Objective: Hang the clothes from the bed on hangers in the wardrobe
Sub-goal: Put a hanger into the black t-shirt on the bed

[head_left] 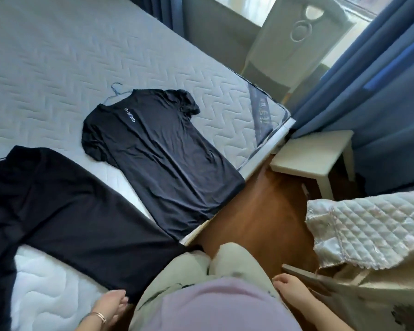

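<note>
Noting black T-shirt (158,158) lying flat near the corner of the mattress (58,68), thin blue hanger (115,90) already showing at its collar. Noting black trousers (58,199) lying beside it, one leg reaching the near edge. Finding left hand (114,304) relaxed, gripping nothing, just beside that trouser hem; right hand (290,291) likewise loose and empty above the floor. Recommending lifting the T-shirt by the hanger hook, checking both shoulders seated first.

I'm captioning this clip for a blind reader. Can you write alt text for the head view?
A black T-shirt with a hanger poking from its neck lies flat on a quilted mattress, beside black trousers. The person's left hand and right hand are low in view, holding nothing.
</note>
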Demonstrator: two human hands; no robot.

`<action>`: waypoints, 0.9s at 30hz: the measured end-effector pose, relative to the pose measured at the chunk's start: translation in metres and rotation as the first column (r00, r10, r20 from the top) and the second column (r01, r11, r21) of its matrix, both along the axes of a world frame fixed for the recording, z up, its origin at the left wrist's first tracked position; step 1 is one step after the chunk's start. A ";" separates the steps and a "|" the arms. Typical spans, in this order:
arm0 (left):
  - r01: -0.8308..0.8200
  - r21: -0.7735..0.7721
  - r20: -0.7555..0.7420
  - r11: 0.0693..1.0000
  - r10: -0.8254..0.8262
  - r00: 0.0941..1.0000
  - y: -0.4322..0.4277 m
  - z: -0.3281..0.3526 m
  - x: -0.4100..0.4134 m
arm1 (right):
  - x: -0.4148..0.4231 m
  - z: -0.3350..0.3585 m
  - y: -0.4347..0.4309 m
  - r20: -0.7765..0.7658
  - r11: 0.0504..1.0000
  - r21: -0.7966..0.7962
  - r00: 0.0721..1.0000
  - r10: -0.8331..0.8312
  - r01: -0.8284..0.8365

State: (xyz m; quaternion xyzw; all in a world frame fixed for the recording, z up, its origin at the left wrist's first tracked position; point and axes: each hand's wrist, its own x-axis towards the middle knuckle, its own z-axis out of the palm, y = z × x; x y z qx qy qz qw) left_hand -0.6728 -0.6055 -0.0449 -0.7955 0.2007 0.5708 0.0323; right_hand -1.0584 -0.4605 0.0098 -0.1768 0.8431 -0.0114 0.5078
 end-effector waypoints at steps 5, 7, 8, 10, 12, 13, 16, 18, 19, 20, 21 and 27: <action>-0.016 -0.156 -0.102 0.988 0.000 0.995 -0.057 0.028 -0.074 | -0.048 -0.007 -0.069 -0.029 0.994 -0.022 0.994 0.109 -0.110; -0.031 -0.174 -0.111 0.984 0.012 0.994 -0.072 0.027 -0.098 | -0.071 -0.016 -0.099 -0.024 0.984 0.006 0.984 0.179 -0.179; -0.055 -0.172 -0.124 0.984 0.033 0.992 -0.077 0.029 -0.110 | -0.083 -0.019 -0.115 -0.020 0.973 0.018 0.973 0.230 -0.230; -0.124 -0.169 -0.132 0.978 0.102 0.986 -0.082 0.032 -0.134 | -0.107 -0.023 -0.150 -0.006 0.943 0.018 0.943 0.334 -0.333; -0.221 -0.129 -0.123 0.967 0.206 0.971 -0.078 0.033 -0.156 | -0.134 -0.020 -0.188 -0.003 0.891 0.022 0.891 0.453 -0.453; -0.268 -0.099 -0.121 0.958 0.256 0.959 -0.076 0.032 -0.167 | -0.149 -0.020 -0.207 -0.012 0.863 0.029 0.863 0.504 -0.504; -0.324 -0.027 -0.107 0.946 0.320 0.941 -0.076 0.036 -0.193 | -0.183 -0.016 -0.261 -0.025 0.799 0.059 0.799 0.600 -0.598; -0.322 -0.014 -0.080 0.947 0.320 0.944 -0.081 0.037 -0.204 | -0.192 -0.011 -0.301 -0.034 0.711 0.097 0.712 0.702 -0.696; -0.313 -0.019 -0.071 0.950 0.311 0.948 -0.086 0.037 -0.207 | -0.192 -0.010 -0.322 -0.035 0.662 0.105 0.662 0.748 -0.742; -0.298 -0.035 -0.062 0.954 0.296 0.953 -0.094 0.037 -0.209 | -0.188 -0.011 -0.343 -0.040 0.628 0.099 0.627 0.778 -0.772; -0.272 -0.054 -0.052 0.961 0.270 0.962 -0.103 0.034 -0.209 | -0.181 -0.014 -0.365 -0.044 0.603 0.085 0.602 0.797 -0.793; -0.061 -0.218 0.076 0.974 0.079 0.994 -0.210 0.012 -0.189 | -0.109 -0.044 -0.483 -0.038 0.576 -0.054 0.578 0.815 -0.816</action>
